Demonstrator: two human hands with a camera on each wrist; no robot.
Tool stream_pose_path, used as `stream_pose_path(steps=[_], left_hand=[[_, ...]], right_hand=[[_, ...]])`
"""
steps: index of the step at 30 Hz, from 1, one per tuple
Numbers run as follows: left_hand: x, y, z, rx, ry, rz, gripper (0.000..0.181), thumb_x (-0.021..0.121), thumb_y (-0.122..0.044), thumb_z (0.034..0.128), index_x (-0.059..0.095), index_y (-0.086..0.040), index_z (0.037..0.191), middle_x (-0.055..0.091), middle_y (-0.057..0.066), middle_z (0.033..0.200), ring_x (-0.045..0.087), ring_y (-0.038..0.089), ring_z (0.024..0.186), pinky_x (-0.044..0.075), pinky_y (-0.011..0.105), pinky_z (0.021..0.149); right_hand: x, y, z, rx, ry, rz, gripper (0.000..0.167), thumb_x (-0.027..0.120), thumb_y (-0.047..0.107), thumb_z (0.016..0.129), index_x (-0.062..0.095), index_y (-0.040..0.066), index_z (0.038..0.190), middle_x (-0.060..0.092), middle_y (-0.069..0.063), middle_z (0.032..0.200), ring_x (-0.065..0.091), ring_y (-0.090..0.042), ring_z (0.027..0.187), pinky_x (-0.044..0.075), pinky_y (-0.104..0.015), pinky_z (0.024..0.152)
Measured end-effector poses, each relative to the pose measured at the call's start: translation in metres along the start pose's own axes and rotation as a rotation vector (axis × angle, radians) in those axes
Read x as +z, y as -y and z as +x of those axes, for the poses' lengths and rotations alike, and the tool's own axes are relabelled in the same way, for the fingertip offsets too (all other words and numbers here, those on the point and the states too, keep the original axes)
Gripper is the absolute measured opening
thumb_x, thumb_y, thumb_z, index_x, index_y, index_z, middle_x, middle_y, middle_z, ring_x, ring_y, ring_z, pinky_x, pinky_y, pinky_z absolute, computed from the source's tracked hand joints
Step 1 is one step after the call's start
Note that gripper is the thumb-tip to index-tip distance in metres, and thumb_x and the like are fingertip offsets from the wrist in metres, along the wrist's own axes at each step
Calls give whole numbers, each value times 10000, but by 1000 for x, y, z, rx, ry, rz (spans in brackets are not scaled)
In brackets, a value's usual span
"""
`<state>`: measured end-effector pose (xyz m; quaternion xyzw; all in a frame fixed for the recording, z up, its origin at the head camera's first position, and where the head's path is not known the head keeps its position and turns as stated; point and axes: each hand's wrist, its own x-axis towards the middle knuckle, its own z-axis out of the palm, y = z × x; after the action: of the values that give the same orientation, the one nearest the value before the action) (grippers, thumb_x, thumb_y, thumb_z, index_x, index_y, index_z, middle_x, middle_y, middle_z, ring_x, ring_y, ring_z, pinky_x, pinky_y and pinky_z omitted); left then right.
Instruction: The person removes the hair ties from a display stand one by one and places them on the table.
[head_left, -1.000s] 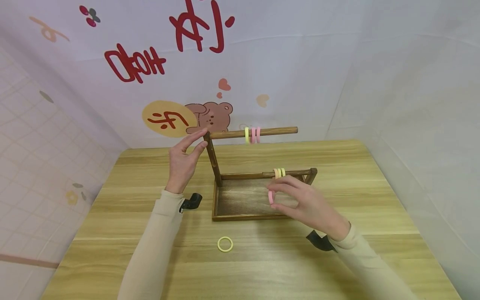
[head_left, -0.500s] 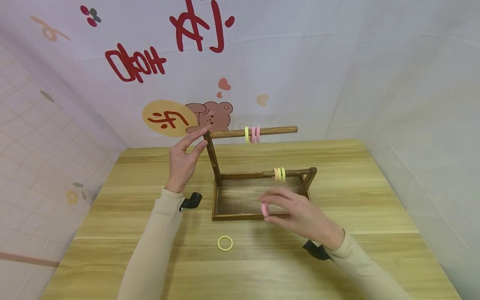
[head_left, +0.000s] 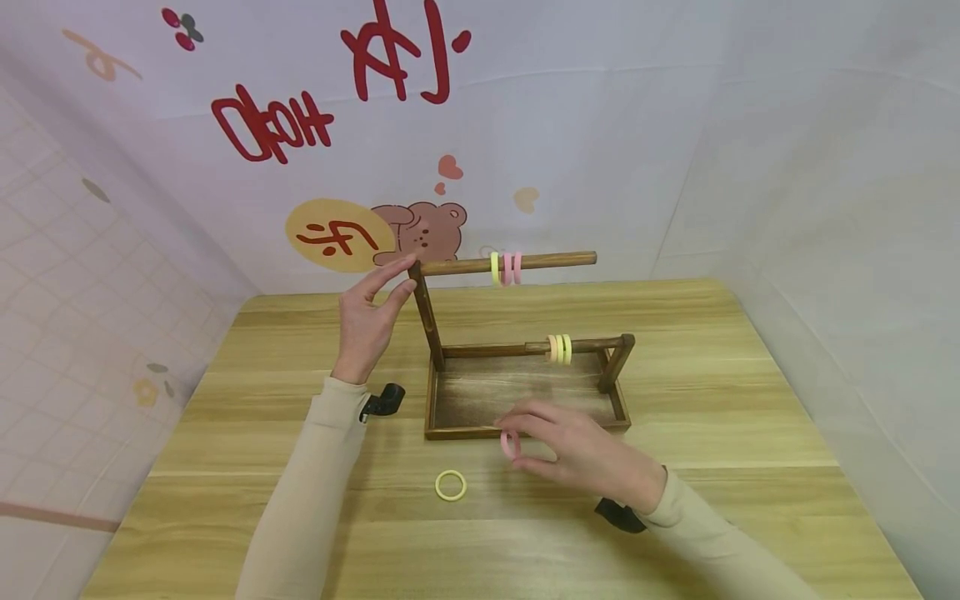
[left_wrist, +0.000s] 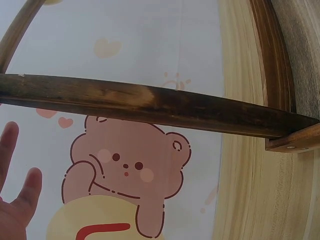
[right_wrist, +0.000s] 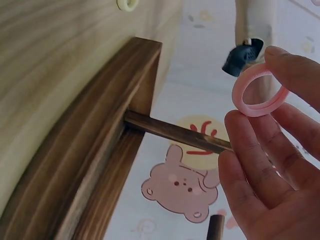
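A pink ring (head_left: 510,445) is pinched between thumb and fingers of the right hand (head_left: 581,454), just in front of the wooden stand's tray (head_left: 480,433). In the right wrist view the ring (right_wrist: 238,95) shows its opening, held at the fingertips. The left hand (head_left: 367,321) has its fingertips at the top of the stand's tall post (head_left: 426,312); the left wrist view shows the thumb and a finger beside that post (left_wrist: 150,102). On the upper rod (head_left: 562,261) hang one yellow ring (head_left: 495,269) and two pink ones. Several yellow and orange rings (head_left: 559,349) hang on the lower rod.
A yellow ring (head_left: 451,498) lies flat on the wooden table (head_left: 405,550), in front of the tray and left of the right hand. Behind the table hangs a white printed cloth (head_left: 585,125) with a bear and red writing.
The right hand has moved left and toward the table's front with the pink ring, away from the lower rod. The left hand has stayed at the post.
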<state>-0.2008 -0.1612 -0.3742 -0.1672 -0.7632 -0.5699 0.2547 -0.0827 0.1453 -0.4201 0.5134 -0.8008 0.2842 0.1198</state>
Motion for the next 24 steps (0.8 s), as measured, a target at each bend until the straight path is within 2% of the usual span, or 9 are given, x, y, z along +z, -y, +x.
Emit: stream_pose_path(steps=[4, 12, 18, 24], left_hand=[[0, 0, 0, -5, 2, 13, 338, 743, -91, 966, 743, -125, 1302, 711, 30, 1315, 608, 153, 1299, 427, 358, 1144], [0, 1, 1, -17, 0, 20, 356, 735, -18, 951, 730, -68, 1303, 696, 102, 1330, 602, 218, 1314, 423, 386, 1151], [-1, -1, 0, -12, 5, 19, 346, 738, -58, 960, 738, -103, 1303, 707, 57, 1323, 604, 177, 1307, 422, 361, 1148], [0, -2, 0, -12, 6, 35, 350, 730, -27, 959, 730, -72, 1305, 699, 99, 1329, 602, 228, 1314, 418, 392, 1155]], right_hand=[[7, 2, 1, 2, 21, -2, 437, 876, 183, 839, 693, 73, 1220, 675, -4, 1229, 667, -135, 1098, 535, -233, 981], [19, 3, 2, -12, 60, -14, 382, 886, 165, 835, 709, 106, 1169, 673, 22, 1170, 648, -105, 1082, 529, -211, 970], [26, 4, 2, -27, 101, -10, 402, 882, 193, 837, 714, 107, 1193, 674, 22, 1175, 651, -85, 1058, 518, -181, 965], [35, 2, 2, -43, 127, -5, 407, 878, 211, 842, 717, 103, 1200, 670, 22, 1175, 644, -62, 1011, 517, -160, 941]])
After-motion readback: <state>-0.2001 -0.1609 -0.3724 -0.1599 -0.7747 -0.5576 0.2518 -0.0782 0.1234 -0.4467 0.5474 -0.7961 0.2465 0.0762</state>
